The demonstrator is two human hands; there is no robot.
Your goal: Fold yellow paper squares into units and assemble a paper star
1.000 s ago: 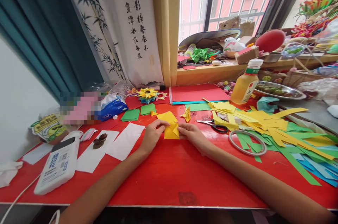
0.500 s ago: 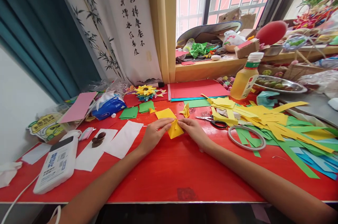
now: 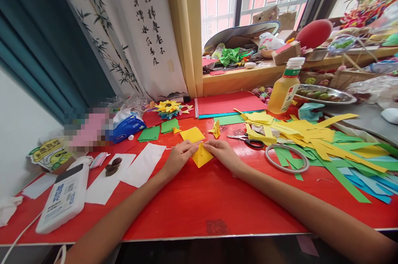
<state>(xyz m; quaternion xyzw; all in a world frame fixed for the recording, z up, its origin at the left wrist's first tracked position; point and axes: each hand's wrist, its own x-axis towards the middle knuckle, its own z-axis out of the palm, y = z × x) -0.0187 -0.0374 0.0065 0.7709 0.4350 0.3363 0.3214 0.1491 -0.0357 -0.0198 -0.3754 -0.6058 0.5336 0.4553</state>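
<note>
Red bench [image 3: 174, 214] below a barred window [image 3: 223, 7], with a folded yellow paper [image 3: 202, 158] held between two hands.

Near the middle of the bench, the paper is pinched at its far left by the fingers of the left hand [image 3: 180, 158] and at its far right by those of the right hand [image 3: 224, 156], presumably so that the fold is steadied from both sides; its pointed corner is turned toward the near edge. Just beyond, a yellow paper square [image 3: 192, 133] is laid, apparently for easy reach, with a yellow origami piece [image 3: 214, 129] to its right. Scissors [image 3: 255, 143] and a tape roll [image 3: 287, 170] are placed farther right, before heaped yellow paper strips [image 3: 314, 134], seemingly set aside as offcuts.
</note>
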